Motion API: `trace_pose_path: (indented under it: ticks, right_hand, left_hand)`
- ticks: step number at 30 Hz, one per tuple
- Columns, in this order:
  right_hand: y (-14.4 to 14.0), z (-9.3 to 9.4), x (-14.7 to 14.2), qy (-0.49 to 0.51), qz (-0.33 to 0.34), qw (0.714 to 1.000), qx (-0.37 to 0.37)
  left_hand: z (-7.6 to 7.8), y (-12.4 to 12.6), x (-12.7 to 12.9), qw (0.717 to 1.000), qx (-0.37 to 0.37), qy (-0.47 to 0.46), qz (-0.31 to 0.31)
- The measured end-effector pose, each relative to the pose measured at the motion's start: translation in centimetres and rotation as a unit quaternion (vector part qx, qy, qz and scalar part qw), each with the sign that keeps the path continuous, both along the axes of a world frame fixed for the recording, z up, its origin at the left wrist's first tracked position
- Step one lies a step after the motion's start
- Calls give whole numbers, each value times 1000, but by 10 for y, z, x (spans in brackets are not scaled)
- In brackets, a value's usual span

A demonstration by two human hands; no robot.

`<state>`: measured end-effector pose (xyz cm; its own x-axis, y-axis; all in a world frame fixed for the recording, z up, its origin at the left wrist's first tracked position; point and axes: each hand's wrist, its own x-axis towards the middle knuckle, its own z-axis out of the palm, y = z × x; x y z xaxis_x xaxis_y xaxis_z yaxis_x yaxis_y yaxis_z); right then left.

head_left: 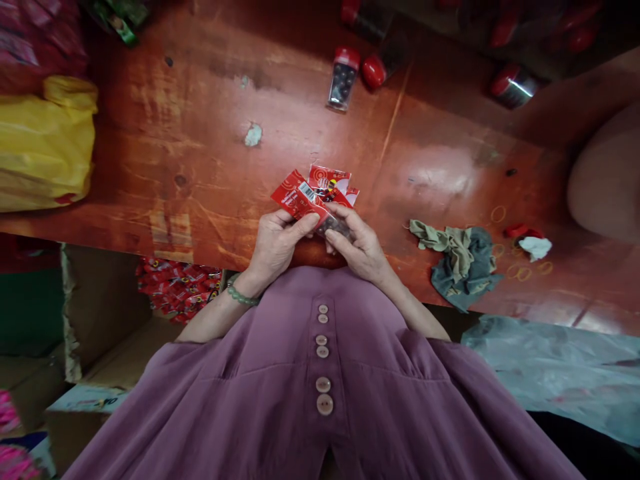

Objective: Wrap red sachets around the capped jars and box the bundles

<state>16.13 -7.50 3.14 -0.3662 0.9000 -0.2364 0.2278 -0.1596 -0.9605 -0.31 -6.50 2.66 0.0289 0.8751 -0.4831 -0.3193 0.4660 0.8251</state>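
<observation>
Near the table's front edge, my left hand pinches a small packet, thumb on top. The packet has a red printed top with a white barcode label and a clear lower part with dark contents. My right hand is closed on the clear end, its thumb and fingers pressed around it. Just beyond my fingers lies another red printed packet, partly covered by the first one. Whether my right fingers also touch that one, I cannot tell.
Clear red-capped jars of dark balls stand and lie at the back. Rags lie on the right, a yellow bag on the left. Below the edge, a cardboard box holds many red packets.
</observation>
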Motion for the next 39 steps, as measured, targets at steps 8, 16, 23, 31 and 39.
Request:
trace_pose_path:
  ticks: [8,16,23,31,39]
  right_hand:
    - [4,-8,-7,-28,-23,996,79]
    - [13,1,-11,89,-48,994,-43]
    - [16,0,-10,193,-102,970,-109]
    - [19,4,-22,161,-137,974,-80]
    - [21,3,-29,94,-137,983,83]
  left_hand:
    - [2,9,8,999,20,32,30]
    - [8,14,-2,997,18,36,62]
    - [12,18,0,997,19,-32,61]
    - [17,22,0,997,18,-51,46]
    - [8,25,-5,990,48,-89,98]
